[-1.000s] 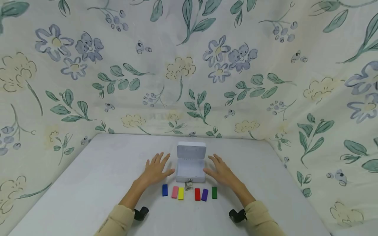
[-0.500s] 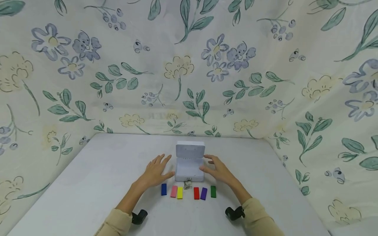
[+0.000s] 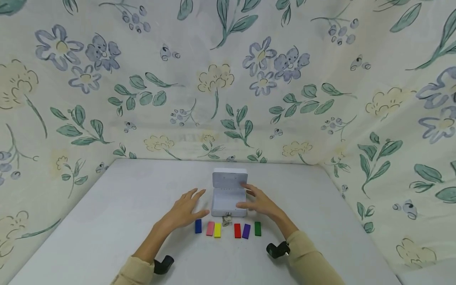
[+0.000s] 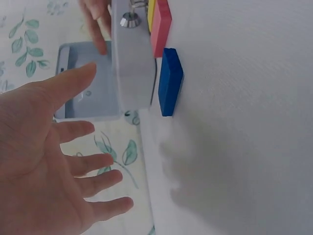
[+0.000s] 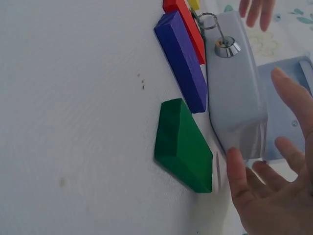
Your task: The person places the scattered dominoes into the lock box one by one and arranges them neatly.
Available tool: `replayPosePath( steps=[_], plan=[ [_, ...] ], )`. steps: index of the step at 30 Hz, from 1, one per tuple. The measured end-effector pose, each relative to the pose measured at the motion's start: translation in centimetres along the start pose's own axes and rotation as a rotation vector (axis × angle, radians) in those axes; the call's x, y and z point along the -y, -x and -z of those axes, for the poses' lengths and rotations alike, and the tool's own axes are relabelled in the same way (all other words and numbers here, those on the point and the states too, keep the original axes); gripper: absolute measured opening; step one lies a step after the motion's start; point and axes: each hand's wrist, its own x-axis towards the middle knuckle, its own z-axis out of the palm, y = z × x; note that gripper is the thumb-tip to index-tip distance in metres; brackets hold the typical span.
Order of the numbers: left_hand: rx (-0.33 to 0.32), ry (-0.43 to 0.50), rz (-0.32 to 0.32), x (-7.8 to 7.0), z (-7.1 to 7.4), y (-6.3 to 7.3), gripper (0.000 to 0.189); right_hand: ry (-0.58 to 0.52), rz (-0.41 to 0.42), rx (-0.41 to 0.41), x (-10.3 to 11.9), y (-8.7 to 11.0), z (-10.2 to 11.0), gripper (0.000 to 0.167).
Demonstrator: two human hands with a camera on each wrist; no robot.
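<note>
A pale grey metal cash box (image 3: 222, 204) stands with its lid (image 3: 228, 180) raised at the back. Keys on a ring (image 3: 227, 221) hang from the lock (image 5: 227, 46) at its front. My left hand (image 3: 185, 209) hovers to the left of the box, fingers spread and holding nothing. On the other side, my right hand (image 3: 261, 202) reaches over the right edge with thumb and index finger extended, overlapping the box interior and lid. In the right wrist view, its little finger is right by the box's side wall. Nothing is in that hand.
Coloured blocks lie in a row before the box: blue (image 3: 198, 226), pink (image 3: 210, 228), yellow (image 3: 217, 230), red (image 3: 237, 230), purple (image 3: 246, 231) and green (image 3: 258, 228). They rest on a white table (image 3: 142, 190). A floral cloth (image 3: 192, 91) hangs behind and at the sides.
My right hand has moved left, from beside the box to over its right edge. The left hand has come slightly nearer to me. Box and blocks stay in place.
</note>
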Motion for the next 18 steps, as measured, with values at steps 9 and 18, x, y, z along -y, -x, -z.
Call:
replayPosePath(
  steps=[9,18],
  plan=[
    [0.015,0.024,0.019,0.6,-0.5,1.2,0.081,0.019,-0.024,0.04,-0.6,-0.9,-0.5,0.095],
    [0.036,0.043,0.034,1.3,-0.7,1.8,0.082,0.023,-0.054,0.064,-0.9,-1.3,0.1,0.098]
  ],
)
